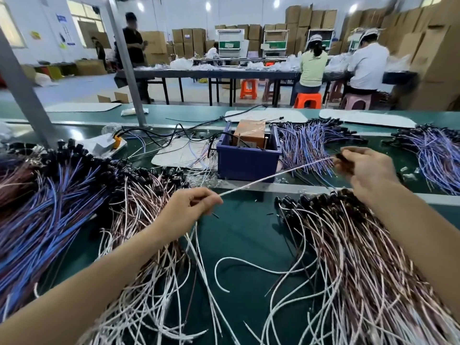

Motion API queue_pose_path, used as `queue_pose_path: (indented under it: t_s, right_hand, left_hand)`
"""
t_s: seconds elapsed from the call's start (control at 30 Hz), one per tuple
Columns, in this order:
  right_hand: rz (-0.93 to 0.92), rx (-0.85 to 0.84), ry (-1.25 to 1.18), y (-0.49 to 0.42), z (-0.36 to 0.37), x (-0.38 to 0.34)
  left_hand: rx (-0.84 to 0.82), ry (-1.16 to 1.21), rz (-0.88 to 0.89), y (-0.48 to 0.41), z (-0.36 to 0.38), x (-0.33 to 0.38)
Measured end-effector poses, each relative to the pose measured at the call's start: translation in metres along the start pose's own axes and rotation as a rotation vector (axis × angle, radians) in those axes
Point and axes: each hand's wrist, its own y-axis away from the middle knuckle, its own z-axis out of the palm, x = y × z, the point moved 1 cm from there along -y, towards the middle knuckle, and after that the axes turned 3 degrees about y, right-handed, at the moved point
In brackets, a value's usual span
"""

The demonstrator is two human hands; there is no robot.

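One white wire [276,174] is stretched taut in the air between the two hands, above the green bench [244,235], and slopes up from lower left to upper right. The left hand [189,207] pinches its lower part between thumb and forefinger, with the other fingers curled in beside them. Several more white strands trail down from under this hand to the bench. The right hand [371,170] is raised higher and further out. Its fingertips are closed together on the single black end piece [344,159] at the wire's upper end.

Just behind the middle of the wire stands one blue bin [246,163] with one brown box [250,133] inside it.

Three heaps of wires lie on the near bench:
- A blue and brown heap [49,195] lies at the far left.
- A pink-and-white heap [144,220] lies under the left forearm.
- A second pink-and-white heap with black ends [361,257] lies under the right forearm.

One loose white strand [249,265] curls on the bare green between the two pink-and-white heaps.

Beyond the bin lie two purple bundles, one just to its right [308,140] and one at the far right edge [438,155].

Three white pads lie in a row on the belt behind: left [82,107], middle [266,115] and right [368,118].

At the far table, two people [313,68] [368,66] sit with their backs turned, and one person [134,43] stands at its left end. Stacked cardboard boxes [311,21] line the back wall.
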Motion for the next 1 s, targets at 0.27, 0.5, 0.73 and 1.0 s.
queue_pose_path:
  t_s: [0.27,0.5,0.73,1.0]
  right_hand:
    - [0.143,0.086,0.026,-0.021,-0.064,0.012]
    - [0.067,-0.044,0.487,-0.01,-0.066,0.037]
    - [-0.431,-0.162,1.304,0.022,-0.054,0.022]
    - [-0.94,-0.794,1.56,0.074,0.034,0.066]
  left_hand:
    - [-0.213,0.568,-0.296,-0.02,-0.058,0.031]
    - [0.053,1.269,-0.457,-0.013,-0.053,0.006]
    - [0.265,1.338,-0.449,-0.011,-0.048,-0.003]
    - [0.296,1.146,-0.42,-0.017,-0.041,-0.004]
